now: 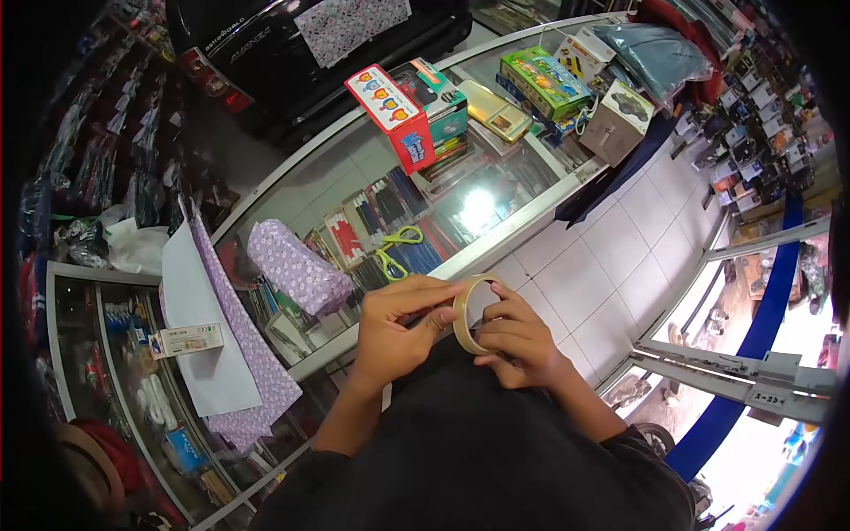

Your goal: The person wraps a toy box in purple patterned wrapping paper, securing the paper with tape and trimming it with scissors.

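A roll of clear tape point(461, 320) is held up in front of my dark top, between both hands. My left hand point(400, 329) pinches the roll's left edge with thumb and fingertips. From the other side, my right hand point(517, 336) grips the ring, its fingers curled at the opening. Just beyond my left hand, a package wrapped in purple flowered paper point(299, 265) lies on the glass counter. Yellow-green-handled scissors point(396, 250) rest to the right of that package, their blades hard to make out.
On the glass counter point(496, 239) stand a red box point(390, 115), a teal box point(434, 97) and a green box point(544, 84). Flowered wrapping paper point(266, 380), a white sheet point(208, 310) and a small box point(188, 341) lie at left. A black car point(266, 80) is beyond.
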A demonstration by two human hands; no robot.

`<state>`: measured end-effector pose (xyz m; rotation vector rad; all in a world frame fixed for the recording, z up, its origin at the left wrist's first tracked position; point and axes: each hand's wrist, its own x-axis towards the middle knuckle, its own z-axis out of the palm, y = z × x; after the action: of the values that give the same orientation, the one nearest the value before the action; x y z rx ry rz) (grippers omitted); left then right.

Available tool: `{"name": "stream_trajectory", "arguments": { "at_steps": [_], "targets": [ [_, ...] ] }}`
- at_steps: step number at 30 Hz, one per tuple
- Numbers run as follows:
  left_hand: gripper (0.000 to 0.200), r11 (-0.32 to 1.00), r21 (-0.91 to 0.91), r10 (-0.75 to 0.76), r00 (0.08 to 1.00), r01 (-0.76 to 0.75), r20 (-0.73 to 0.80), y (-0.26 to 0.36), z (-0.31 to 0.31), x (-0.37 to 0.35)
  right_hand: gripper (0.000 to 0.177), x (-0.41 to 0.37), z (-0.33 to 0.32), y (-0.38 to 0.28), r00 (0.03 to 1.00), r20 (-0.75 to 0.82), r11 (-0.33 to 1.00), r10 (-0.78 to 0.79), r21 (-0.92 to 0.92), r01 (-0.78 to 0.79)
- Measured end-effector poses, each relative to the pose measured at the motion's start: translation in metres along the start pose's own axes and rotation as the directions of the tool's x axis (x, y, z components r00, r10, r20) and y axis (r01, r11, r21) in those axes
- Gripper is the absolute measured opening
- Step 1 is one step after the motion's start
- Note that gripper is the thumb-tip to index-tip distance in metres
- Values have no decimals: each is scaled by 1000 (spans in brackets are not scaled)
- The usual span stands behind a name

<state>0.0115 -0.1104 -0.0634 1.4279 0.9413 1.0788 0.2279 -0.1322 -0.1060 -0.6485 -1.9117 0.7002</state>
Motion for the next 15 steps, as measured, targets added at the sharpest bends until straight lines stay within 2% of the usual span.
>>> {"name": "stream_trajectory", "arguments": {
  "at_steps": [5,8,10,11,13,14,15],
  "targets": [
    [22,999,12,48,999,-48,6,18,-4,-24,27,-10,5,-17,997,65,997,-48,-50,51],
    [17,999,-50,-11,1000,10,-19,37,2,-41,29,-11,8,-31,994,87,991,-68,-110,78],
    [19,938,-293,-214,974,184,-73,45,6,-48,29,-12,11,-37,991,87,978,-100,-173,114],
    [19,939,-295,-208,976,178,-72,44,4,-50,29,-12,13,-40,988,87,962,-130,-230,147],
    [24,992,-94,-67,987,81,145,37,-2,-53,30,-10,14,-48,984,103,938,-144,-303,169],
    [24,993,-95,-61,988,76,145,33,-5,-57,31,-9,14,-53,982,117,912,-151,-367,184],
    [36,999,-41,37,986,-31,161,29,-8,-60,31,-8,16,-56,981,117,910,-152,-370,185]
  ]
}}
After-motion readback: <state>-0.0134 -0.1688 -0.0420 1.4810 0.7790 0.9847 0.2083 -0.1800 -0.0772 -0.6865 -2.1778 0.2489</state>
